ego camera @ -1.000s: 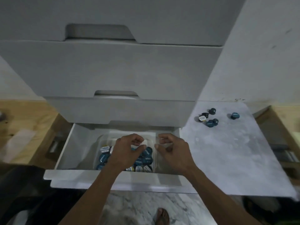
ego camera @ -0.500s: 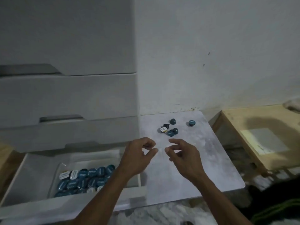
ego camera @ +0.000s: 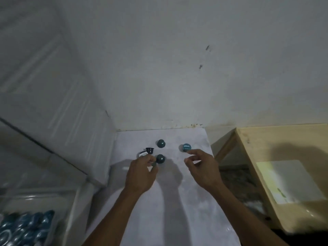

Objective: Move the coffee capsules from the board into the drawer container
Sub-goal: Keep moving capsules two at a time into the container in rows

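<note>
Several coffee capsules lie at the far end of the white board (ego camera: pixel 179 206): a teal capsule (ego camera: pixel 161 143), a teal capsule showing its lid (ego camera: pixel 186 147), a dark capsule (ego camera: pixel 150 150), a white-lidded capsule (ego camera: pixel 143 153) and another teal capsule (ego camera: pixel 160 158). My left hand (ego camera: pixel 141 174) pinches a small teal capsule (ego camera: pixel 154 164) that rests on the board. My right hand (ego camera: pixel 202 168) hovers with fingers apart, its index fingertip just below the lid-up capsule. The drawer container (ego camera: pixel 26 226), blurred at the bottom left, holds many teal capsules.
The grey drawer cabinet (ego camera: pixel 53 103) rises at the left beside the board. A white wall (ego camera: pixel 195 68) stands behind. A wooden bench (ego camera: pixel 284 157) with a pale sheet (ego camera: pixel 287 180) sits to the right, across a gap.
My view swung right from the drawer to the board. Both hands moved from over the drawer out to the capsules; the left closed on one, the right reached the lid-up one.
</note>
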